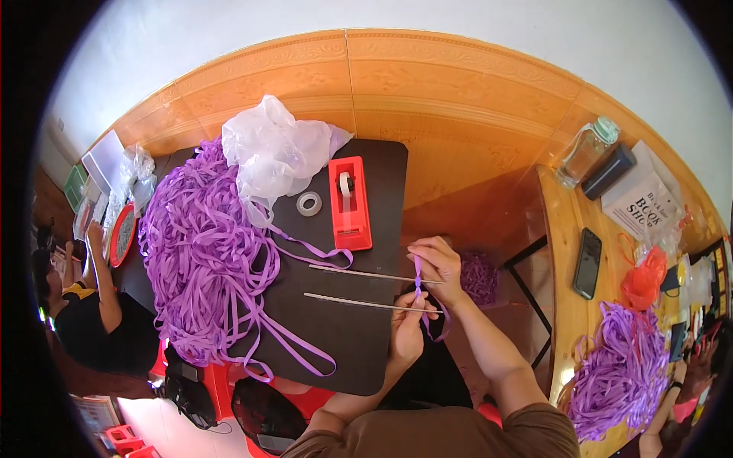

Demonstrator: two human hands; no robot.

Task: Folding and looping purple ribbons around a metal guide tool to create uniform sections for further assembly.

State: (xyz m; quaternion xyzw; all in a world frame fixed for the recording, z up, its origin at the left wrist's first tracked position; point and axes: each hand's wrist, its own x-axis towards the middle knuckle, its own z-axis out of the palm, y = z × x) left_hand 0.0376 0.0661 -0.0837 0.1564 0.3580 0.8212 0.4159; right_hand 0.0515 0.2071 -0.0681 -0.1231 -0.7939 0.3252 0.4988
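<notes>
Two thin metal rods point(359, 303) reach out over the dark table's right edge, side by side with a gap between them. A strip of purple ribbon point(418, 282) runs across both near their right ends, apparently with a small twist or knot in the middle. My right hand point(441, 267) pinches the ribbon by the farther rod. Below it, my left hand point(408, 330) closes around the ribbon at the nearer rod. A loose ribbon tail hangs down beside my fingers. Left of the rods lies a big heap of purple ribbon point(202, 252), with some loops trailing toward them.
On the dark table point(359, 351) are a red tape dispenser point(350, 221), a tape roll point(308, 204) and a crumpled plastic bag point(275, 149). A wooden table point(561, 252) at right holds a phone point(587, 263), a bottle point(586, 153) and more ribbon point(620, 374). People sit at both sides.
</notes>
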